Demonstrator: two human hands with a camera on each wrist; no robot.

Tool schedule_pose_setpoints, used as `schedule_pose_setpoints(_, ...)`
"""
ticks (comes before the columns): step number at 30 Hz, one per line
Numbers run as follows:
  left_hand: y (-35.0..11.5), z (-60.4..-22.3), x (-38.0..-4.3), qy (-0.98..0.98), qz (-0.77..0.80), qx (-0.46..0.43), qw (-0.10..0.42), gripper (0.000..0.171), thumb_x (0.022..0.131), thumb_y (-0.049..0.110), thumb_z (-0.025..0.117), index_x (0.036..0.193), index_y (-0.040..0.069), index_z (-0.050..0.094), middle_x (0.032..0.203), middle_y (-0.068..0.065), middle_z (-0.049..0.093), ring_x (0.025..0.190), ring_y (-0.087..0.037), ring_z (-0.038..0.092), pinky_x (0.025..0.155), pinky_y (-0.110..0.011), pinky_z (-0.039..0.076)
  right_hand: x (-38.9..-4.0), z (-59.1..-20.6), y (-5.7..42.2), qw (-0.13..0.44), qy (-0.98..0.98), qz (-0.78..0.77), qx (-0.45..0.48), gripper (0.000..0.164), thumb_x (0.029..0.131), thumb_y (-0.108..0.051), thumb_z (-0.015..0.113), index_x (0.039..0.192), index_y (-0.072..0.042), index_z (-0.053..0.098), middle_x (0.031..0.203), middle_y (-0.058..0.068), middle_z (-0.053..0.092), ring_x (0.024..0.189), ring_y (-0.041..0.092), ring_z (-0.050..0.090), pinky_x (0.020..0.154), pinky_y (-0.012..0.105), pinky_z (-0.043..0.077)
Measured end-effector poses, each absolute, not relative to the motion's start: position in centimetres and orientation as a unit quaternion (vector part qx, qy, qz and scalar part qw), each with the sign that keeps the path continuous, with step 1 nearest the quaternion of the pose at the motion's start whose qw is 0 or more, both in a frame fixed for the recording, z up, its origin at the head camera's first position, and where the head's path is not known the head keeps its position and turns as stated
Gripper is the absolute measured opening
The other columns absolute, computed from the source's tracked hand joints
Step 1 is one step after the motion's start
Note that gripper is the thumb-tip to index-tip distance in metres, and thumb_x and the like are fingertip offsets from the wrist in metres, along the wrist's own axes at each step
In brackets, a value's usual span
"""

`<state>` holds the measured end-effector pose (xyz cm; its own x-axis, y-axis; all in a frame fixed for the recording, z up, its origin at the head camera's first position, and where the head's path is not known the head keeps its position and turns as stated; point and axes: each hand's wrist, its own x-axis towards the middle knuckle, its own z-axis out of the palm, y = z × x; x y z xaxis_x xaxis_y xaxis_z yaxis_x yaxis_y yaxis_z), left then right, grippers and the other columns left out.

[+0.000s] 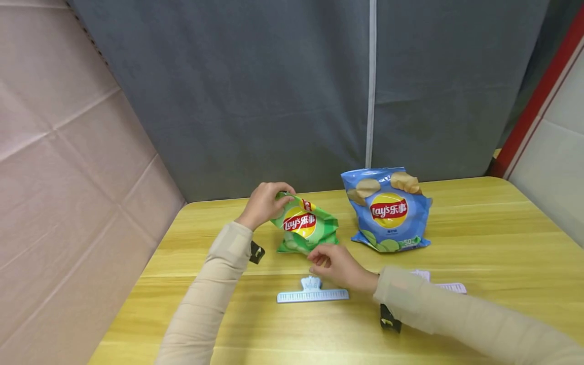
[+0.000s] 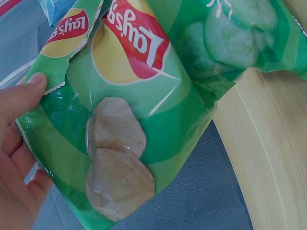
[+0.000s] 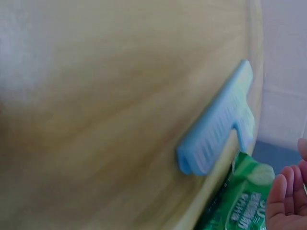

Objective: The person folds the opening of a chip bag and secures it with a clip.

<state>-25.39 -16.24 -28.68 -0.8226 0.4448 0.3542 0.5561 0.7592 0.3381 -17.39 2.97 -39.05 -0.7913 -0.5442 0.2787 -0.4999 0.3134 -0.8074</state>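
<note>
My left hand grips the upper left corner of a green potato chip bag, which stands on the table. Its thumb lies over a folded-down flap at the bag's top, as the left wrist view shows. My right hand hovers in front of the bag's lower right side with fingers loosely bent, holding nothing. Whether its fingertips touch the bag cannot be told. Just below, a light blue bag clip lies flat on the table; in the right wrist view this blue clip is near the green bag.
A blue potato chip bag stands upright to the right of the green one. Partly covered by my right sleeve, a pale purple clip lies on the wooden table. A grey curtain hangs behind the table.
</note>
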Motion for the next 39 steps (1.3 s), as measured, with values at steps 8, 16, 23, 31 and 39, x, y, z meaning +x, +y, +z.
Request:
schedule_pose_setpoints(8,-16.3,-28.8,-25.4,-0.927,-0.225,-0.272,0.124,0.012,0.084,0.013,0.063,0.093,0.008,0.069,0.091,-0.005,0.067,0.061,-0.011,0.053,0.064,-0.029,0.045,-16.4,-40.5,2.5,0.04,0.835,-0.426,-0.346,0.017,0.075,-0.002,0.07,0.091,-0.001,0.063,0.083,0.002,0.058,0.075,0.012,0.053,0.065,0.023,0.047)
schedule_pose_setpoints(16,-16.4,-28.7,-25.3,-0.927,-0.224,-0.271,0.128,0.013,0.085,0.013,0.063,0.094,0.007,0.069,0.09,-0.005,0.067,0.057,-0.011,0.05,0.06,-0.027,0.043,-15.5,-40.9,2.3,-0.008,0.85,-0.386,-0.359,0.02,0.073,-0.004,0.071,0.092,-0.002,0.064,0.086,0.003,0.057,0.077,0.015,0.051,0.069,0.026,0.043)
schedule_pose_setpoints(23,-16.3,-28.8,-25.5,-0.926,-0.223,-0.275,0.128,0.013,0.084,0.013,0.063,0.094,0.007,0.069,0.09,-0.004,0.067,0.06,-0.01,0.053,0.062,-0.027,0.045,-15.6,-41.0,2.1,-0.012,0.866,-0.355,-0.351,0.025,0.074,-0.007,0.072,0.098,-0.004,0.064,0.092,0.001,0.056,0.084,0.013,0.05,0.075,0.028,0.043)
schedule_pose_setpoints(31,-16.1,-28.7,-25.5,-0.926,-0.22,-0.28,0.125,0.014,0.084,0.014,0.063,0.094,0.007,0.069,0.09,-0.004,0.068,0.063,-0.01,0.056,0.062,-0.027,0.046,-16.1,-41.4,2.3,-0.007,0.87,-0.342,-0.356,0.031,0.075,-0.01,0.071,0.103,0.0,0.062,0.095,0.005,0.059,0.088,0.018,0.054,0.079,0.034,0.044)
schedule_pose_setpoints(39,-16.2,-28.6,-25.4,-0.929,-0.215,-0.277,0.118,0.013,0.084,0.014,0.063,0.095,0.007,0.069,0.09,-0.004,0.067,0.059,-0.009,0.053,0.06,-0.026,0.044,-16.7,-41.1,1.9,0.037,0.871,-0.313,-0.377,0.022,0.076,-0.008,0.068,0.096,0.001,0.065,0.089,0.005,0.063,0.078,0.012,0.054,0.069,0.026,0.045)
